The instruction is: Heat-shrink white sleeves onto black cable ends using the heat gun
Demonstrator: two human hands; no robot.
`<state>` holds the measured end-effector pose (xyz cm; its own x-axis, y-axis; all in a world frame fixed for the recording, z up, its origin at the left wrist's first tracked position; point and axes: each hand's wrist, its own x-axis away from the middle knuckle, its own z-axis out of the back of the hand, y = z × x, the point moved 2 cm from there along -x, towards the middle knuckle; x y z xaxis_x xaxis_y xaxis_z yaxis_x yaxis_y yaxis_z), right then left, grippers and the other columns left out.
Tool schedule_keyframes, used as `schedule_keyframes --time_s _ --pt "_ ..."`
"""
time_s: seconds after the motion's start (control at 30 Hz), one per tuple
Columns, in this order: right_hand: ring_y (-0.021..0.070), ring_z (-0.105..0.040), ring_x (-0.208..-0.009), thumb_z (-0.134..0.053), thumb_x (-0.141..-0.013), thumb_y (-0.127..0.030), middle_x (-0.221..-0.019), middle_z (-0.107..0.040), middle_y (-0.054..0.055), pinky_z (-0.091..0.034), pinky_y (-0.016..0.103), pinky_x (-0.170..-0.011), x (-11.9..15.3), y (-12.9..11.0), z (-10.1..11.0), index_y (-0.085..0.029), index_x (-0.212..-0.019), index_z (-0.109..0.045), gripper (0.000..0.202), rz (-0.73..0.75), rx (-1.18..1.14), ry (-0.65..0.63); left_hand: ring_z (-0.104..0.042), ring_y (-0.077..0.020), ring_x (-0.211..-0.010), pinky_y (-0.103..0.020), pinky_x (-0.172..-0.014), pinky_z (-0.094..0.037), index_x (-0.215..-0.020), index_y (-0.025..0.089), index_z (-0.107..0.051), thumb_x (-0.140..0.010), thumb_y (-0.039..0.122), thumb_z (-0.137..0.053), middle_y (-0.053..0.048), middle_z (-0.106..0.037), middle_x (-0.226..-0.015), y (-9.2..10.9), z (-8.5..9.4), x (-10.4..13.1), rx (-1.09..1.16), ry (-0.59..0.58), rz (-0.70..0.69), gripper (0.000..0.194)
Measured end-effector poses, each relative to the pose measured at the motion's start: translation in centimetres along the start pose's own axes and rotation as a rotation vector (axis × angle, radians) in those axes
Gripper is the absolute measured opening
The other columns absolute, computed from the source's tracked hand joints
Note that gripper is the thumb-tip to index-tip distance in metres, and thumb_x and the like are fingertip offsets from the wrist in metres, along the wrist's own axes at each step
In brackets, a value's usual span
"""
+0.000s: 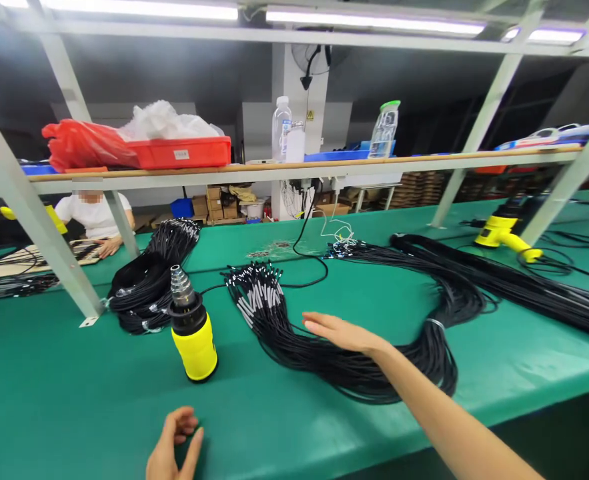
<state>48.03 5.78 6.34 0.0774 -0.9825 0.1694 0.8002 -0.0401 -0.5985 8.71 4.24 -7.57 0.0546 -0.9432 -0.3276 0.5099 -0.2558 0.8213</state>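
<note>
My right hand [341,333] lies flat with fingers stretched out over a large curved bundle of black cables [324,363]; whether it touches them I cannot tell. The bundle's near-left ends carry grey sleeves [261,300] and small tips, and a tie [435,324] binds it at the right. Low in the view, my left hand [177,443] hovers by the green mat with thumb and curled fingers apart, holding nothing visible. Beyond it a yellow and black heat gun [194,347] stands upright, its metal nozzle pointing up.
A coiled black cable bundle [147,280] lies behind the heat gun. More long cables [514,287] and a second yellow heat gun [501,233] are at the right. A shelf [264,170] holding a red bin [184,153] and bottles crosses above. Another person [94,213] sits across the bench.
</note>
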Motion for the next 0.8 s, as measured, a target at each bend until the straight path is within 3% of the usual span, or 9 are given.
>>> schedule_keyframes --time_s 0.03,0.13,0.27,0.4,0.47,0.57,0.6,0.7,0.8 --pt "0.0284 -0.034 -0.146 -0.034 -0.091 -0.073 -0.157 -0.038 0.007 -0.024 0.040 -0.123 0.6 0.3 1.1 -0.014 -0.153 -0.041 0.086 0.006 -0.006 0.022 -0.070 -0.0279 -0.085 -0.046 -0.079 -0.058 -0.109 0.021 -0.057 -0.079 0.067 -0.059 -0.007 -0.070 -0.091 0.2 0.7 -0.8 0.032 -0.004 0.054 0.055" --pt "0.0278 -0.032 -0.147 -0.035 -0.088 -0.075 -0.159 -0.036 0.006 -0.025 0.039 -0.123 1.6 2.0 3.9 -0.016 -0.156 -0.035 0.091 -0.033 -0.006 0.094 -0.066 -0.0312 -0.100 -0.053 -0.089 -0.056 -0.122 0.020 -0.048 -0.073 0.066 -0.068 -0.009 -0.063 -0.107 1.7 2.8 -3.5 0.038 0.131 0.068 0.071" --pt "0.0292 -0.039 -0.143 -0.026 -0.089 -0.071 -0.155 -0.042 0.010 -0.034 0.042 -0.119 2.3 5.0 4.8 -0.013 -0.154 -0.039 0.088 -0.146 0.078 0.096 -0.056 -0.0356 -0.123 -0.060 -0.107 -0.045 -0.142 0.020 -0.033 -0.065 0.060 -0.079 -0.015 -0.052 -0.132 3.5 3.3 -7.1 0.084 0.145 -0.022 0.098" --pt "0.0280 -0.046 -0.138 -0.027 -0.088 -0.075 -0.151 -0.048 0.009 -0.041 0.040 -0.114 2.3 6.0 1.5 -0.016 -0.153 -0.041 0.089 -0.111 0.136 0.027 -0.044 -0.0375 -0.138 -0.059 -0.115 -0.035 -0.152 0.021 -0.020 -0.058 0.052 -0.088 -0.020 -0.043 -0.145 3.2 1.1 -9.3 0.189 0.058 -0.061 0.120" --pt "0.0326 -0.045 -0.138 -0.047 -0.076 -0.082 -0.152 -0.046 0.013 -0.039 0.044 -0.114 1.8 5.7 -1.1 -0.014 -0.153 -0.039 0.103 -0.072 0.189 0.010 -0.045 -0.0377 -0.137 -0.059 -0.116 -0.034 -0.153 0.021 -0.017 -0.053 0.049 -0.091 -0.020 -0.045 -0.144 2.6 -0.2 -9.9 0.228 0.045 -0.051 0.128" --pt "0.0438 -0.035 -0.141 -0.079 -0.052 -0.073 -0.154 -0.040 0.021 -0.026 0.059 -0.117 1.0 5.1 -4.6 -0.011 -0.152 -0.038 0.125 -0.022 0.295 0.070 -0.050 -0.0363 -0.132 -0.057 -0.113 -0.038 -0.150 0.021 -0.024 -0.050 0.046 -0.093 -0.019 -0.047 -0.144 1.9 -1.7 -10.3 0.237 0.046 -0.041 0.124" --pt "0.0454 -0.034 -0.140 -0.081 -0.052 -0.070 -0.153 -0.040 0.023 -0.025 0.062 -0.116 0.8 5.0 -5.4 -0.010 -0.151 -0.039 0.123 -0.010 0.321 0.104 -0.053 -0.0354 -0.130 -0.055 -0.112 -0.040 -0.146 0.021 -0.030 -0.052 0.045 -0.093 -0.018 -0.049 -0.142 1.8 -2.0 -10.4 0.238 0.036 -0.032 0.116" --pt "0.0443 -0.042 -0.134 -0.070 -0.073 -0.066 -0.145 -0.047 0.027 -0.031 0.060 -0.112 0.7 5.1 -7.1 -0.006 -0.150 -0.037 0.103 0.004 0.374 0.236 -0.061 -0.0320 -0.121 -0.051 -0.106 -0.048 -0.129 0.020 -0.046 -0.056 0.042 -0.091 -0.014 -0.060 -0.130 1.6 -2.5 -10.5 0.271 0.008 0.026 0.088" --pt "0.0405 -0.053 -0.124 -0.060 -0.084 -0.063 -0.138 -0.055 0.025 -0.042 0.053 -0.104 1.1 5.2 -8.1 -0.005 -0.155 -0.021 0.100 0.079 0.438 0.462 -0.064 -0.0296 -0.117 -0.048 -0.103 -0.050 -0.123 0.020 -0.050 -0.057 0.039 -0.091 -0.012 -0.065 -0.124 1.4 -2.7 -10.6 0.313 -0.008 0.097 0.079"
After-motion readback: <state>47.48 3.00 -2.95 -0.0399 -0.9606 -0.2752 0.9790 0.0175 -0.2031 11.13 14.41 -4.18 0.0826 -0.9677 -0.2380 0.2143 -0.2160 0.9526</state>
